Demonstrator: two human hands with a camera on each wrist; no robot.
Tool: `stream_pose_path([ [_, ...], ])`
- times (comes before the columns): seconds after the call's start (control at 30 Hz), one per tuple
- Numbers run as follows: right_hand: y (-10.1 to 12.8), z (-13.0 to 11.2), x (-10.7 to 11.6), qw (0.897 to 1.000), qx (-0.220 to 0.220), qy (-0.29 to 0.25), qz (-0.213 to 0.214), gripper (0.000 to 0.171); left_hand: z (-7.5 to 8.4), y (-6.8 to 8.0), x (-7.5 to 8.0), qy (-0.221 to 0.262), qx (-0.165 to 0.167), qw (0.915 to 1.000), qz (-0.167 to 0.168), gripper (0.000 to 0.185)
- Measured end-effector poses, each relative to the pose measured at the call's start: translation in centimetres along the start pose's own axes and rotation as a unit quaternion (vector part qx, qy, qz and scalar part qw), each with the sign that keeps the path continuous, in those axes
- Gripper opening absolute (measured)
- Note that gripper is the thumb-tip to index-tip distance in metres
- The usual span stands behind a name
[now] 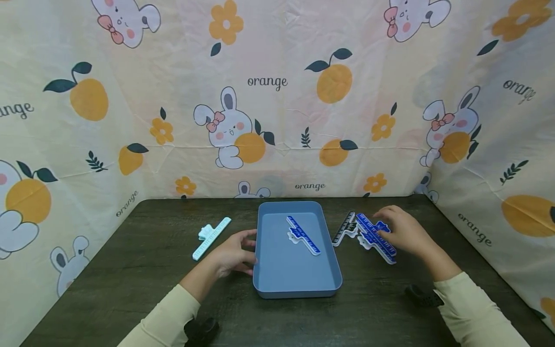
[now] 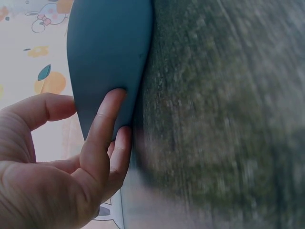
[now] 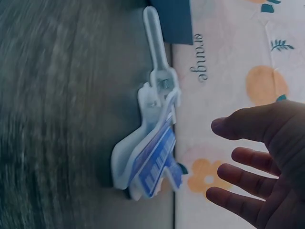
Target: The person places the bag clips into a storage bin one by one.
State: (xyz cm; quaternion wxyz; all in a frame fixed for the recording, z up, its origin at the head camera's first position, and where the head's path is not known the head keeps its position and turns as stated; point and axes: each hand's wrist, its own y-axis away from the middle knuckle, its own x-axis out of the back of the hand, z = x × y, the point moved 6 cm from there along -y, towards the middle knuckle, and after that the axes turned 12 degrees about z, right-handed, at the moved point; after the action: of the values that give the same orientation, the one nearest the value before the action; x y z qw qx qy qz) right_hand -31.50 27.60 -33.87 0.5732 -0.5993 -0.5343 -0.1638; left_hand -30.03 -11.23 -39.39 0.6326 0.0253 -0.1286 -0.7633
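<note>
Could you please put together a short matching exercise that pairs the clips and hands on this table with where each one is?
Things:
1. blue ruler-shaped plastic clip
2. pale mint ruler-shaped clip
3. left hand
4. right hand

Places:
A. against the outer left wall of the grey-blue rectangular tray
B. inside the tray
C. over the pile of blue and black clips
D. on the dark table, left of the tray

Pairs: 1-B, 2-D, 3-A, 4-C

Pale yellow long sleeves, bare hands.
</note>
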Motion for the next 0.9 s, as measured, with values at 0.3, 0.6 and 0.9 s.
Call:
stream_pose_path([
  [0.3,-0.4,1.8,-1.4,0.999,-0.026,0.013,-0.031,0.035,0.1,-0.1,-0.2,0.005,-0.002,0.9999,-0.008,0.086],
  [0.6,-0.6,3.4,-2.8,0.995,-0.041,0.004,-0.091,0.036,0.0,-0.2,-0.1,0.007,0.003,0.9999,-0.009,0.086],
  [0.9,-0.9,4.4,-3.6,0.988,-0.050,-0.011,-0.146,0.041,0.1,0.0,0.1,0.001,0.003,1.0000,-0.003,0.087],
])
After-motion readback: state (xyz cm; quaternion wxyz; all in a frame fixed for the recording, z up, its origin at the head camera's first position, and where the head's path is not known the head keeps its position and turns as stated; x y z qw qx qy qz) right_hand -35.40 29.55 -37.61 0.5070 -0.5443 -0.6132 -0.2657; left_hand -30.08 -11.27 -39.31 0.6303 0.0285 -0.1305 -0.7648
